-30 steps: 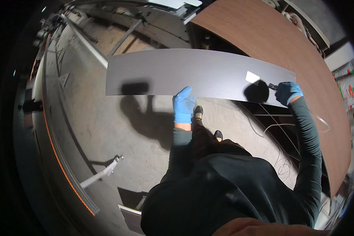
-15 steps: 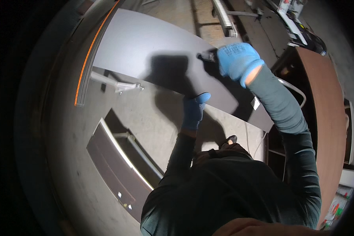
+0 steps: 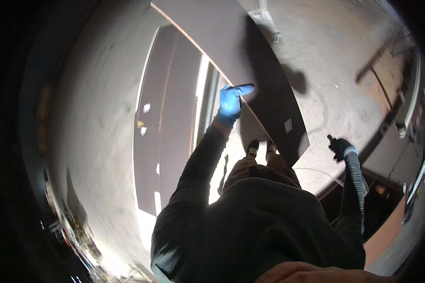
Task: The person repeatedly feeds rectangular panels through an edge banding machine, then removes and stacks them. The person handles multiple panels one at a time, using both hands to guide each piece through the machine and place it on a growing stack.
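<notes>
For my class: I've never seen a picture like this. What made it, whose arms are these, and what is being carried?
This is one picture from a wide fisheye camera worn on a person's head, looking down, so straight edges bend and the rim is dark. No machine is involved: the dark-sleeved arms are the wearer's own, both in blue gloves. The left hand grips the edge of a long dark grey panel, which slants up and away above the concrete floor. The right hand is out to the side, off the panel; what its fingers are doing is too dark to tell. On the floor to the left lie more dark panels side by side. The wearer's shoes show below the panel.
</notes>
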`<state>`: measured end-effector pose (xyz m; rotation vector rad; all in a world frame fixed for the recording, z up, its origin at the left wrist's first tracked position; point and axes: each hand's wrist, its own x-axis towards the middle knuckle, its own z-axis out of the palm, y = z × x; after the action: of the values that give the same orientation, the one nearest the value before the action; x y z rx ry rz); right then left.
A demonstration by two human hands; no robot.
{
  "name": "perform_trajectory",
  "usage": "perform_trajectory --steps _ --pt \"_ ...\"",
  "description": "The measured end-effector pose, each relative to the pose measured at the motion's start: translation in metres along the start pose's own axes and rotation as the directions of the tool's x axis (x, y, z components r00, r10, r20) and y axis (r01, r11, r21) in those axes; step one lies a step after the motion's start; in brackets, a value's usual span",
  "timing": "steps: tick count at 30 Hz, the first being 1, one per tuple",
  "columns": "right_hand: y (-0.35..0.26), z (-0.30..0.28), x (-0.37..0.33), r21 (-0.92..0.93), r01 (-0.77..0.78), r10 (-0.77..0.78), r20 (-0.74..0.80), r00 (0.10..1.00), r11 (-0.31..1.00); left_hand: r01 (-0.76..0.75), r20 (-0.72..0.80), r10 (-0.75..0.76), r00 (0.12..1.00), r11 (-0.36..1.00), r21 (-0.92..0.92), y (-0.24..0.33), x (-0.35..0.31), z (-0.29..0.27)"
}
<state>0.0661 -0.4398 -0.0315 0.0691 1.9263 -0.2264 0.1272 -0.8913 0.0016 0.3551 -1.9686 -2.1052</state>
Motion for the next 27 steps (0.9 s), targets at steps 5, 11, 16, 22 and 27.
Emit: perform_trajectory --steps 5,11,16,22,27 --pt "0.032 0.088 0.085 0.913 0.009 -0.343 0.144 0.928 0.408 -0.019 -0.389 -0.03 0.921 0.992 -0.123 0.005 -0.058 -0.085" --pt "-0.049 0.101 0.173 0.959 0.191 -0.544 -0.049 0.838 0.208 -0.009 -0.69 -0.411 0.596 0.856 -0.517 0.031 -0.158 -0.162" --pt "-0.14 0.072 0.202 -0.455 0.856 -0.962 -0.218 0.161 0.247 -0.129 -0.811 -0.385 0.44 0.867 -0.482 0.016 -0.257 -0.205" --pt "-0.278 0.14 0.187 0.414 0.759 -0.844 0.043 0.535 0.503 0.387 -0.956 -0.047 0.29 0.919 0.072 -0.036 -0.387 -0.263" --pt "-0.415 0.279 0.161 0.825 0.089 -0.758 0.463 0.459 0.558 -0.159 -0.953 -0.301 -0.043 0.943 -0.291 -0.1 -0.523 -0.309"
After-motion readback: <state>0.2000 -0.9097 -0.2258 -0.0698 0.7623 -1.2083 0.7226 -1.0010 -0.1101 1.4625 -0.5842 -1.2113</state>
